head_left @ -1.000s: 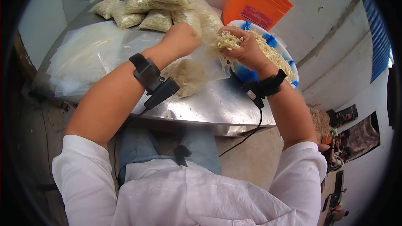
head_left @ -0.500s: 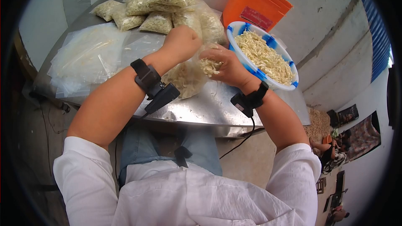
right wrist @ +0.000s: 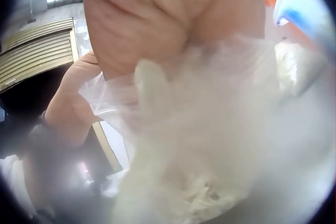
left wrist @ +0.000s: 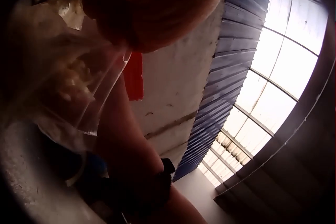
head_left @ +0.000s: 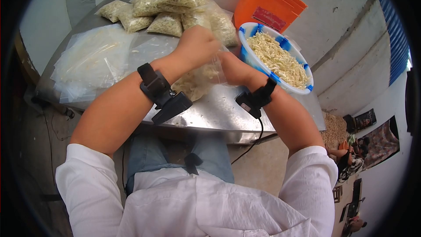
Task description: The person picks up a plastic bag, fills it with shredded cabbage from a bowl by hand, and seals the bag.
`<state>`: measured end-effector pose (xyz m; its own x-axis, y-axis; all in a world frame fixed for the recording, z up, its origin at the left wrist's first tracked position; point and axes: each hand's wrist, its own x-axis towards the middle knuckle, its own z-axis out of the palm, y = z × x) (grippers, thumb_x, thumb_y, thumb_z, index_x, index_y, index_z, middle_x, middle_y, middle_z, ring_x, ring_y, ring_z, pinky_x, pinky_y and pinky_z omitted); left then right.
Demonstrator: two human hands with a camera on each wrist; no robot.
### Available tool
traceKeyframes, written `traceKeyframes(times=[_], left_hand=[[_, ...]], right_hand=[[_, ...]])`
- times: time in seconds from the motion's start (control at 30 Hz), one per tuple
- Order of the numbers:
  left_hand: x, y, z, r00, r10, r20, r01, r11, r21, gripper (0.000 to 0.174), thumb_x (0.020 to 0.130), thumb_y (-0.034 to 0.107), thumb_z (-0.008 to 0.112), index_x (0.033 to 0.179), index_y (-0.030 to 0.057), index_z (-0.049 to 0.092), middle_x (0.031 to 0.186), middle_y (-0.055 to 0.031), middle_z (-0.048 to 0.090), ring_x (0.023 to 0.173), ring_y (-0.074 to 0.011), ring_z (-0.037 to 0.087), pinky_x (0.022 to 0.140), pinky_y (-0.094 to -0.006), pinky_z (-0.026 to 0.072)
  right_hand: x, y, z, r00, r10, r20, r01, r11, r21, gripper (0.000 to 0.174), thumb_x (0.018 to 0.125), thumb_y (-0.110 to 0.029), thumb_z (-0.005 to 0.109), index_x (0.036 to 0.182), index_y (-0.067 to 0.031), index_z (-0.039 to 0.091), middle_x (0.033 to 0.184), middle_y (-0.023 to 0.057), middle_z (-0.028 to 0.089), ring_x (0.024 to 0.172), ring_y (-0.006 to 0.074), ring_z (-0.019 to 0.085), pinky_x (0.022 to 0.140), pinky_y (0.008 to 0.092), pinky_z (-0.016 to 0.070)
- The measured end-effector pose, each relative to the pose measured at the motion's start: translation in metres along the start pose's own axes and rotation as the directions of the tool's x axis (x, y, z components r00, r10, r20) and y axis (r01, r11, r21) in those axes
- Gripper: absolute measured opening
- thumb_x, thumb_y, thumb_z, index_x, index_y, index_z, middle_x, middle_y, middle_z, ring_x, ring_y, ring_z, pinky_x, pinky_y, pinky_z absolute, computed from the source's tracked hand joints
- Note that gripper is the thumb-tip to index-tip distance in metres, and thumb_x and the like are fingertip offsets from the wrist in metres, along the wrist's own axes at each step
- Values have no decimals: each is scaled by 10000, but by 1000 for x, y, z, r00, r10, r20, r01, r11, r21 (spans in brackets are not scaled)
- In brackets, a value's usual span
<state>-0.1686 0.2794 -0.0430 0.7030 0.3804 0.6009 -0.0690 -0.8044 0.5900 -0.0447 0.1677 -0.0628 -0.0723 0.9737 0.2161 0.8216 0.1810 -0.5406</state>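
My left hand (head_left: 197, 47) grips the mouth of a clear plastic bag (head_left: 193, 83) over the metal table. Pale shredded strips (right wrist: 207, 195) lie low in the bag in the right wrist view. My right hand (head_left: 234, 69) reaches into the bag's mouth, its palm above the rim and its fingers blurred behind the plastic. I cannot tell whether those fingers still hold strips. In the left wrist view the bag's clear edge (left wrist: 107, 95) hangs from my left fingers. To the right stands a blue-and-white basin (head_left: 258, 63) heaped with the same strips (head_left: 278, 59).
Several filled bags (head_left: 164, 22) are piled at the back of the metal table (head_left: 219, 114). A stack of flat plastic bags (head_left: 90, 61) lies at the left. An orange container (head_left: 267, 2) stands behind the basin. People (head_left: 353, 153) are in the background at right.
My right hand has moved left from the basin with a handful of strips and gone into the bag's mouth. The left hand has stayed near its place, gripping the bag.
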Motion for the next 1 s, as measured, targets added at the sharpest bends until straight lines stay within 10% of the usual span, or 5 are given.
traceKeyframes(times=[0.17,0.43,0.67,0.9,1.0], left_hand=[[2,4,-10,939,-313,144,345,851,-395,169,794,105,581,706,-32,629,564,-11,536,481,-83,460,447,-225,360],[-4,-13,-22,895,-408,182,433,690,-581,131,823,130,589,750,26,619,602,24,517,481,-38,444,438,-176,353],[-12,-37,-34,868,-462,183,463,619,-634,149,827,143,586,695,74,596,580,49,499,458,-20,427,419,-165,336],[-15,-39,-38,858,-489,160,451,566,-690,180,794,129,581,634,50,555,553,-5,495,454,-65,420,410,-198,298],[-17,-38,-38,867,-470,165,443,576,-687,187,796,128,578,629,50,550,552,-6,496,451,-65,411,418,-199,303]], right_hand=[[22,1,-13,993,-74,94,91,977,-194,470,630,-168,728,1043,-17,563,933,129,616,864,240,588,775,329,450],[48,-16,-36,877,121,464,-6,970,-241,478,727,-229,704,1135,-44,538,915,103,629,829,201,603,730,305,472],[45,-76,-57,906,341,251,-288,931,-224,303,779,-148,619,1052,-19,609,857,64,610,692,89,573,616,241,472],[48,-59,-55,984,108,143,-92,989,-115,207,791,-172,615,874,13,655,661,11,573,597,68,523,501,231,419],[40,-71,-56,926,377,-10,-371,907,-200,193,779,-164,618,873,-9,682,717,105,633,589,131,596,556,253,486]])
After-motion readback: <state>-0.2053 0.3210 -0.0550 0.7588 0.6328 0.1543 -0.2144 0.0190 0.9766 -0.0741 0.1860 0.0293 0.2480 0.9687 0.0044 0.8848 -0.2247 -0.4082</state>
